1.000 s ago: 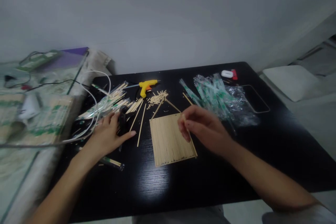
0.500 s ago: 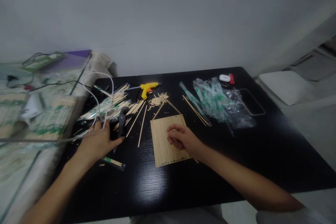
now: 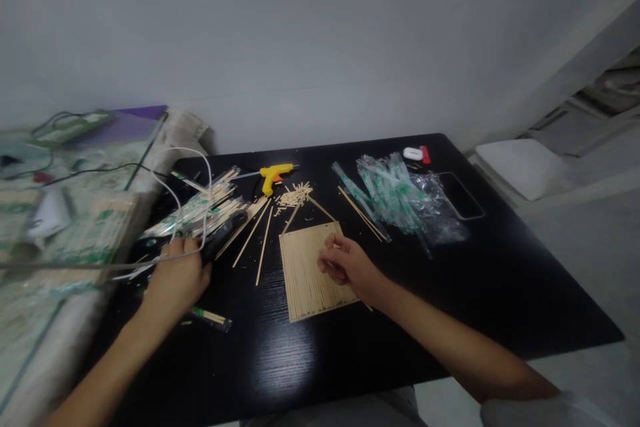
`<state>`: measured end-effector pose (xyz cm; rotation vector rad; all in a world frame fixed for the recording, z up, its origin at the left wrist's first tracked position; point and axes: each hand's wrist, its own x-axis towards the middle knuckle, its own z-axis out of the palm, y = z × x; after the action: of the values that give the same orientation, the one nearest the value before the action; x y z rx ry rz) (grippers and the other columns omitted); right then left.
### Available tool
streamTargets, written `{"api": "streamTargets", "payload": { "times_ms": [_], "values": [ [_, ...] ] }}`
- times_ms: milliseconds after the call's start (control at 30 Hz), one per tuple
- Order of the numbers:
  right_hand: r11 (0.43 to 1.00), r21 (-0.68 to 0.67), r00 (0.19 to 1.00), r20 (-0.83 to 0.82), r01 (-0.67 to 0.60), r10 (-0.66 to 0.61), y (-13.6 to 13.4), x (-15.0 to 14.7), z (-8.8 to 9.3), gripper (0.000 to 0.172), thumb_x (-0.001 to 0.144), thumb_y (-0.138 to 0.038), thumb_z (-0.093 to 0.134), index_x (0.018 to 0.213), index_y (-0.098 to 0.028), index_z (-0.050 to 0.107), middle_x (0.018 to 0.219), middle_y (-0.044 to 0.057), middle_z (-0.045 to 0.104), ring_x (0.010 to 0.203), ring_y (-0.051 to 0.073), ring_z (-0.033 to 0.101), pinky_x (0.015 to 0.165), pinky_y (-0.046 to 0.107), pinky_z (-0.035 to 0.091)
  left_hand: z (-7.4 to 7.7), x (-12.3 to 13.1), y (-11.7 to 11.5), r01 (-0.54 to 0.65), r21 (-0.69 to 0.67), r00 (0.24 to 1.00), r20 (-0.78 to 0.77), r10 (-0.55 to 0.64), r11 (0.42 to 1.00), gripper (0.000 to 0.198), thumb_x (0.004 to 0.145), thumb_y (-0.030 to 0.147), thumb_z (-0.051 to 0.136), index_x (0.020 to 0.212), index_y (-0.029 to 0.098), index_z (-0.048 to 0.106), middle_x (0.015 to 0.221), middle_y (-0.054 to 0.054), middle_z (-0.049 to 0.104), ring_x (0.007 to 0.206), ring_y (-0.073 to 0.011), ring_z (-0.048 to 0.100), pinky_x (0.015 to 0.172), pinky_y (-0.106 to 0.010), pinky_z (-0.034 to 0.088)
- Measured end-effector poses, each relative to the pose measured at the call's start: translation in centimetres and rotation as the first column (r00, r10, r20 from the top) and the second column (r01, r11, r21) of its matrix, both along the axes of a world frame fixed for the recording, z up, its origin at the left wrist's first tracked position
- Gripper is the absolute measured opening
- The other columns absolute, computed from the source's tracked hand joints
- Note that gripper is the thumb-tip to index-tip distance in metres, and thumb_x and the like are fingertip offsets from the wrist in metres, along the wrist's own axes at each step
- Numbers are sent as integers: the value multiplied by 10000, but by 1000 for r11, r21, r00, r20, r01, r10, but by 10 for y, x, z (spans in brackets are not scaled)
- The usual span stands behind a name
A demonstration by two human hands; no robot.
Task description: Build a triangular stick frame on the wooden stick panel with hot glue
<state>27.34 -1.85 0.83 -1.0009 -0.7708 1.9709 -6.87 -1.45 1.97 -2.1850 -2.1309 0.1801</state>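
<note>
My left hand (image 3: pixel 180 280) is closed round dark pliers (image 3: pixel 223 235) at the left of the table, beside wrapped chopsticks (image 3: pixel 193 203); the handles are mostly hidden by the fingers. A white cable (image 3: pixel 206 170) loops above this hand. My right hand (image 3: pixel 350 267) is curled, fingertips drawn together, over the right part of a flat square panel of chopsticks (image 3: pixel 305 280). Anything small in its fingers cannot be made out. Two sticks (image 3: pixel 323 209) meet in a peak at the panel's far edge. Behind them lies a pile of short cut pieces (image 3: pixel 295 195).
A yellow glue gun (image 3: pixel 273 177) lies at the back. Loose chopsticks (image 3: pixel 264 247) spread left of the panel. Empty plastic sleeves (image 3: pixel 390 187), a phone (image 3: pixel 460 197) and a white case (image 3: pixel 413 153) lie to the right. More packed chopsticks (image 3: pixel 100 227) rest on the left surface.
My left hand has closed on the pliers, which have tilted and lifted toward it. My right hand stays curled over the panel. The whole view has shifted slightly.
</note>
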Motion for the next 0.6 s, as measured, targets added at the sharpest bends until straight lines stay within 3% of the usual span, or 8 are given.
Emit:
{"api": "streamTargets", "payload": {
  "times_ms": [133, 233, 300, 400, 600],
  "values": [
    [994, 102, 998, 40, 47, -51, -6, 2, 7, 399, 751, -339, 775, 797, -246, 389, 611, -38, 674, 406, 41, 294, 424, 204, 147, 6, 6, -31, 2, 26, 956, 294, -9, 1000, 416, 835, 335, 473, 1173, 116, 578, 1155, -211, 653, 1038, -366, 683, 948, -507, 555],
    [974, 212, 990, 101, 74, -97, -13, 0, 14, 423, 793, -358, 781, 777, -244, 374, 624, -32, 673, 424, 47, 335, 447, 213, 213, 9, 28, -60, 76, -71, 845, 534, -27, 995, 359, 856, 296, 514, 1197, 192, 556, 1060, -110, 715, 936, -298, 732, 872, -435, 589],
    [952, 292, 979, 146, 96, -143, -18, -3, 18, 438, 811, -378, 790, 761, -243, 376, 629, -28, 664, 472, 74, 451, 495, 227, 320, 10, 50, -74, 105, -76, 773, 633, -33, 992, 350, 875, 267, 530, 1223, 224, 546, 1024, -73, 733, 914, -278, 741, 840, -412, 596],
    [908, 396, 955, 190, 136, -226, -24, -9, 21, 454, 840, -427, 793, 754, -244, 387, 661, -14, 670, 630, 136, 628, 654, 279, 467, 8, 84, -83, 148, -16, 680, 728, -90, 989, 336, 940, 288, 537, 1272, 239, 534, 1160, -87, 724, 1048, -271, 727, 913, -415, 587],
    [877, 453, 931, 226, 160, -287, -26, -12, 23, 511, 844, -506, 795, 727, -245, 371, 646, -29, 607, 650, 159, 663, 653, 294, 484, 1, 122, -80, 200, 39, 591, 792, -153, 979, 439, 966, 227, 520, 1401, 227, 468, 1303, -126, 671, 1182, -268, 680, 1007, -449, 557]
  ]
}}
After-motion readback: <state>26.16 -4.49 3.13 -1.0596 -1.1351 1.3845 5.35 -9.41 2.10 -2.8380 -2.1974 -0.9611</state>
